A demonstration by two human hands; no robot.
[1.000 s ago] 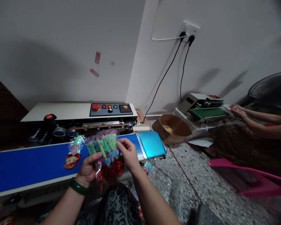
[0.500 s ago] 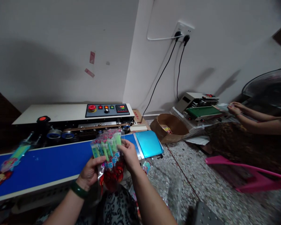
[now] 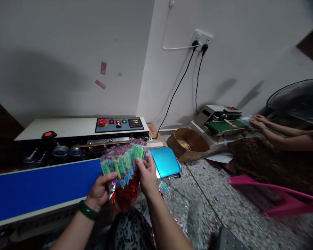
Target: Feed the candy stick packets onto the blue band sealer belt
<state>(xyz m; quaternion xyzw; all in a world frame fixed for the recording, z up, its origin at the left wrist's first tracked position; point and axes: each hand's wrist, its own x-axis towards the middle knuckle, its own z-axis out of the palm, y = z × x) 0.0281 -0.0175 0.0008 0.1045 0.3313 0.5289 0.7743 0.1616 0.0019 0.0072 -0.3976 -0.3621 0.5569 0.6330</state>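
Fanned out between my two hands is a bunch of clear plastic packets with green and blue sticks at the top and red printed shapes below. My left hand grips the bunch at its left edge, thumb on top; a dark green bangle circles that wrist. My right hand pinches the packets at the right edge, thumb over the green sticks. Behind them stands a band sealing machine with a lit control panel. Its blue conveyor belt runs beneath and to the left of my hands.
A cardboard box with some packets stands on the speckled floor. Beyond it is a second sealer with a green belt, where a co-worker's hands are busy. A pink stool and clear plastic bags lie to the right.
The packet on the left of the blue belt has gone out of view. My right hand has shifted slightly right, spreading the bunch wider. A packet now lies on the far green belt.
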